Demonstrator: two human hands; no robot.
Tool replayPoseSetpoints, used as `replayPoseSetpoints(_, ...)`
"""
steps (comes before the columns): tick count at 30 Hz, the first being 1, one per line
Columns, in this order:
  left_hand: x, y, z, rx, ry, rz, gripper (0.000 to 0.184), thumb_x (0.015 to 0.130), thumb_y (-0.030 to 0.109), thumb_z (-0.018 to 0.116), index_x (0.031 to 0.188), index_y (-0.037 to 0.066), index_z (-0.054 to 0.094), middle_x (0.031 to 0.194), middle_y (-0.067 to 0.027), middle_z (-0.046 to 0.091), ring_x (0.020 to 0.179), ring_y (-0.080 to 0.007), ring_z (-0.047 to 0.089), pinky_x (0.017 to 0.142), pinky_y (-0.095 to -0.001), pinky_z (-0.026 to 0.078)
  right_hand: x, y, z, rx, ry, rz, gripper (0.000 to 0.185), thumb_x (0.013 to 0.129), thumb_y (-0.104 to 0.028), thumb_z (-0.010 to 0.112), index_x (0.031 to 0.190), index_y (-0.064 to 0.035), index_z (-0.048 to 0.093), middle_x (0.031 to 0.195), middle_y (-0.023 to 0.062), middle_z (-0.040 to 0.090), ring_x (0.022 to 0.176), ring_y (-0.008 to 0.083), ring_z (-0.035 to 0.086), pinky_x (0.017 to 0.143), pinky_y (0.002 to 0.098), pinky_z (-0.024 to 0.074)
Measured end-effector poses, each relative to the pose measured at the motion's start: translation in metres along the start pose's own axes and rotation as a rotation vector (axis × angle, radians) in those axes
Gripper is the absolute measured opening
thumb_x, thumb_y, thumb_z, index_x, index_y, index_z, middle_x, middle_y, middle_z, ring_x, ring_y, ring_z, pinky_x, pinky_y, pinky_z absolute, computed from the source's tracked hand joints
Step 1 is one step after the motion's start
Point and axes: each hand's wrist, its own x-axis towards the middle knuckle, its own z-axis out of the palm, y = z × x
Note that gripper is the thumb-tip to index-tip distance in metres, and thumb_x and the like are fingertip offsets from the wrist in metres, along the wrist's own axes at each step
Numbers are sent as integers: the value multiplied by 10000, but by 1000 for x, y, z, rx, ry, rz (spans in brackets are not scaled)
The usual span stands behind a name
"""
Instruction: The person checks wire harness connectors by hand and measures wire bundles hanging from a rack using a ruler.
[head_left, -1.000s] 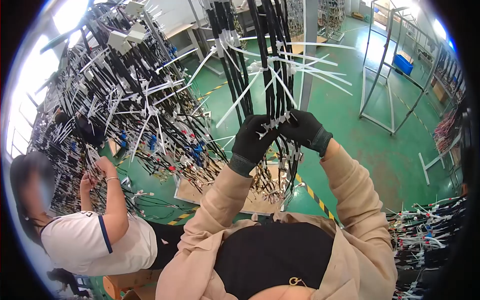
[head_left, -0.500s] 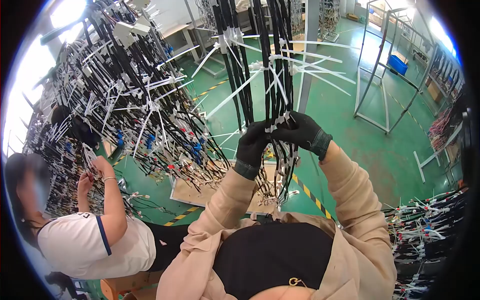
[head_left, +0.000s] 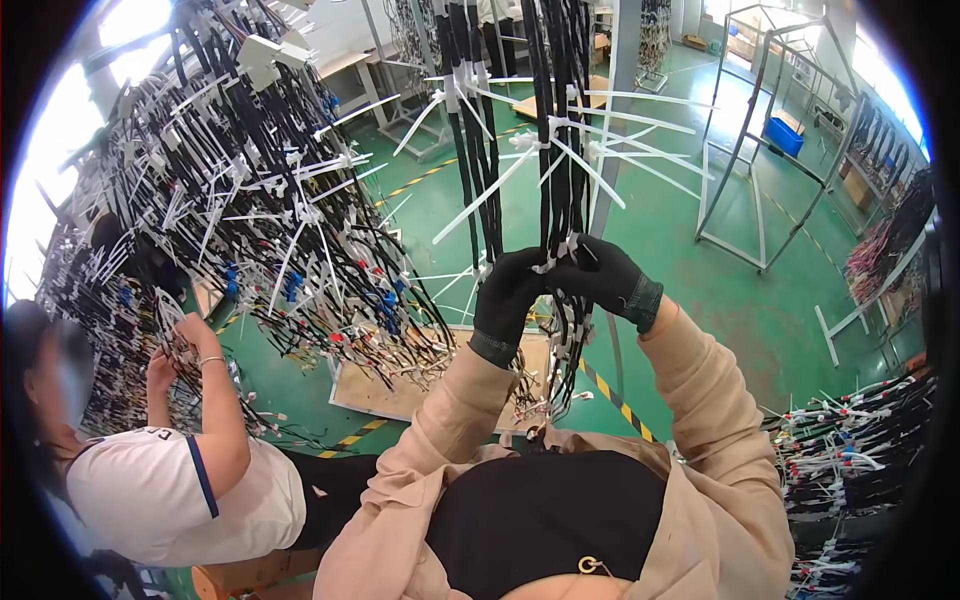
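A hanging wire harness (head_left: 563,205) of black-sleeved cables runs down between my gloved hands. My left hand (head_left: 508,297) is closed on its near left side, fingertips at a whitish band. From the right, my right hand (head_left: 606,280) grips the same spot, its thumb and fingers pinched on the strands. Long white cable ties (head_left: 640,135) stick out sideways from the harness above both hands. Loose ends with small connectors (head_left: 560,385) dangle below. A second black bundle (head_left: 482,170) hangs just left, behind my left hand.
At left, a dense rack of hanging harnesses (head_left: 270,150) stands beside a co-worker (head_left: 190,470) in a white shirt, whose hands hold wires. A metal frame (head_left: 765,140) and a blue bin (head_left: 783,136) stand at right. More harnesses (head_left: 850,460) lie at lower right.
The view has shifted slightly. Both hands stay closed at nearly the same place on the harness, and the cable ties above have swung a little.
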Motion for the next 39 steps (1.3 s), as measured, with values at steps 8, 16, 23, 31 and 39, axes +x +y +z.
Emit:
replayPoseSetpoints(8, 3, 2, -13, -170, -29, -116, 314, 775, -9, 500, 1085, -11, 452, 989, -88, 537, 815, -147, 560, 694, -274, 474, -1, -12, 2, 21, -9, 35, 221, 811, -218, 542, 926, -29, 535, 697, 12, 555, 612, 50, 478, 555, 210, 405)
replayPoseSetpoints(16, 2, 1, -18, -193, -90, -121, 335, 766, 5, 510, 1093, -16, 440, 986, -89, 531, 820, -152, 560, 677, -276, 478, -7, -8, -9, 353, -102, 117, 270, 854, -267, 462, 925, -23, 553, 705, -10, 534, 597, 45, 454, 527, 192, 370)
replayPoseSetpoints(23, -5, 3, -16, -170, -151, -171, 390, 818, 120, 491, 1178, 21, 378, 1094, -124, 496, 938, -222, 535, 770, -339, 452, -3, -21, -2, 123, 41, 169, 275, 830, -266, 494, 872, -11, 587, 688, 6, 555, 597, 56, 474, 544, 195, 382)
replayPoseSetpoints(31, -28, 1, -14, -292, 90, -254, 407, 792, 67, 451, 1187, 24, 365, 1106, -140, 484, 933, -250, 536, 773, -353, 455, -9, 7, -11, 261, -55, 47, 304, 863, -273, 451, 998, -22, 556, 744, 17, 580, 657, 66, 496, 603, 213, 411)
replayPoseSetpoints(39, -12, -15, -14, -127, -76, -398, 403, 750, 82, 558, 1128, 17, 431, 887, -59, 557, 731, -147, 542, 638, -258, 442, -23, 7, -19, 355, -22, 170, 223, 770, -176, 600, 924, -29, 530, 777, 15, 572, 661, 56, 493, 589, 202, 402)
